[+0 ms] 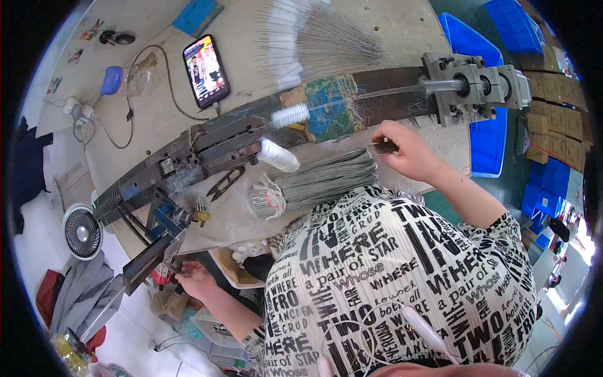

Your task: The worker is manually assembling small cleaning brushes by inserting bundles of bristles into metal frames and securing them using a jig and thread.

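My right hand (411,152) is closed on a small dark flat piece (385,147), beside the cut end of a bundle of grey metal wires (333,179). Low at the left, the curled fingers of my left hand (198,281) close about a dark handle (179,288) at the end of the bench machine (147,264); part of the grip is hidden. A white bristle brush (290,115) sits on a twisted wire that runs right to a clear tube in a metal bearing block (447,88). Below the brush lies a white spool of thread (278,155).
Black thread snips (226,182) lie left of the wires. A lit phone (206,71) with a cable lies on the table (245,38). Finished white brushes (286,47) fan out at the back. A blue crate (487,141) stands at right, a fan (82,232) at left.
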Demonstrator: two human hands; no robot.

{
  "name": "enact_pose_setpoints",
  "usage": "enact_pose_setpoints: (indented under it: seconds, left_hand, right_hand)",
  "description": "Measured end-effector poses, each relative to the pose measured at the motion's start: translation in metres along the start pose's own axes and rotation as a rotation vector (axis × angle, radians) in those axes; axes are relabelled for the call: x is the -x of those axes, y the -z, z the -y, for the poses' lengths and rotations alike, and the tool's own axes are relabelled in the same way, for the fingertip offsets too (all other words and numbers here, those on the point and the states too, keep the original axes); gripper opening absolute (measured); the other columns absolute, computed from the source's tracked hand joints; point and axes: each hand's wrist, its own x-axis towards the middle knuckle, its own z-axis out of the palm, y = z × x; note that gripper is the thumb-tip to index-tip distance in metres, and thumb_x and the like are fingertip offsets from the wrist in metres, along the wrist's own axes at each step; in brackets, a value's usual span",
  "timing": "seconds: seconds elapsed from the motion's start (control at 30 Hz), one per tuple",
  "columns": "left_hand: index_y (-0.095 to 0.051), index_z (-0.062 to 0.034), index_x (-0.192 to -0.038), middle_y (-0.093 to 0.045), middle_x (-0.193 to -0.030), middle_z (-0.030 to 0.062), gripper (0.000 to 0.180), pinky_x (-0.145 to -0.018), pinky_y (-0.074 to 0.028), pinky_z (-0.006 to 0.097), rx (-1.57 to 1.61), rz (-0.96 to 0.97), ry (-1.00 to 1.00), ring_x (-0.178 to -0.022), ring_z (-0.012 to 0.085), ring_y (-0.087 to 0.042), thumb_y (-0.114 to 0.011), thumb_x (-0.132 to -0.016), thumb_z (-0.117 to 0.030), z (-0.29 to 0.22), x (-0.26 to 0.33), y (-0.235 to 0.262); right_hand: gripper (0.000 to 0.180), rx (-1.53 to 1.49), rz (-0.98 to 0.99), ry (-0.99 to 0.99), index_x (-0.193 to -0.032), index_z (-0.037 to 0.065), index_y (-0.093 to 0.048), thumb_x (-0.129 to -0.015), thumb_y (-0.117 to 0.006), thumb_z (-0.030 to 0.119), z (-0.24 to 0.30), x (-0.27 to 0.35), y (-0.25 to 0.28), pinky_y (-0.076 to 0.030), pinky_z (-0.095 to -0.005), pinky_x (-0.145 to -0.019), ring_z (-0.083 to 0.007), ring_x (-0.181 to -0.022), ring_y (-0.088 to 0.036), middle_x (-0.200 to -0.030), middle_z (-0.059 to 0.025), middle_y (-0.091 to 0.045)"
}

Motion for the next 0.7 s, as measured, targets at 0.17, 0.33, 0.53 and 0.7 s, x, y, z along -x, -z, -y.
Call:
enact_pose_setpoints:
  seconds: [0.17, 0.33, 0.53, 0.7]
  left_hand:
    - [-0.048, -0.0067, -0.089, -0.048, -0.078, 0.0010, 0.041, -0.074, -0.046, 0.030, -0.079, -0.198, -0.028, -0.077, 0.0154, -0.052, -0.043, -0.102, -0.046, 0.011, 0.001, -0.005]
    - [-0.057, -0.0087, -0.101, -0.061, -0.094, 0.0019, 0.034, -0.080, -0.042, 0.030, -0.007, 0.137, 0.216, -0.085, 0.0177, -0.055, -0.046, -0.100, -0.041, 0.039, 0.078, -0.099]
    - [-0.059, -0.0027, -0.114, -0.065, -0.101, 0.0034, 0.025, -0.079, -0.043, 0.029, -0.838, 1.247, -0.809, -0.096, 0.0152, -0.060, -0.060, -0.092, -0.014, 0.045, 0.200, -0.230]
    - [-0.063, -0.0002, -0.102, -0.051, -0.077, -0.0019, 0.027, -0.054, -0.031, 0.021, -0.573, 1.136, -0.170, -0.061, 0.0058, -0.039, -0.053, -0.099, -0.026, 0.053, 0.153, -0.194]
  right_hand:
    - [0.015, -0.533, -0.223, -0.316, -0.100, 0.003, -0.055, -0.092, -0.061, 0.014, 0.013, 0.008, -0.008, -0.047, -0.0277, -0.060, -0.0146, -0.068, -0.061, -0.088, -0.0073, -0.064]
    - [0.011, -0.879, -0.419, -0.285, -0.100, 0.002, -0.055, -0.093, -0.061, 0.006, 0.055, 0.004, 0.024, -0.041, -0.0235, -0.053, -0.0081, -0.059, -0.054, -0.089, -0.0085, -0.064]
    - [0.013, -0.641, -0.060, 0.861, -0.100, -0.002, -0.052, -0.094, -0.045, 0.007, 0.132, -0.045, 0.052, -0.048, -0.0221, -0.050, -0.0134, -0.059, -0.059, -0.090, -0.0174, -0.061]
    - [0.022, -0.208, -0.252, 0.499, -0.109, -0.001, -0.065, -0.092, -0.060, 0.013, 0.121, -0.049, 0.024, -0.053, -0.0335, -0.070, -0.0264, -0.078, -0.069, -0.099, -0.0143, -0.070]
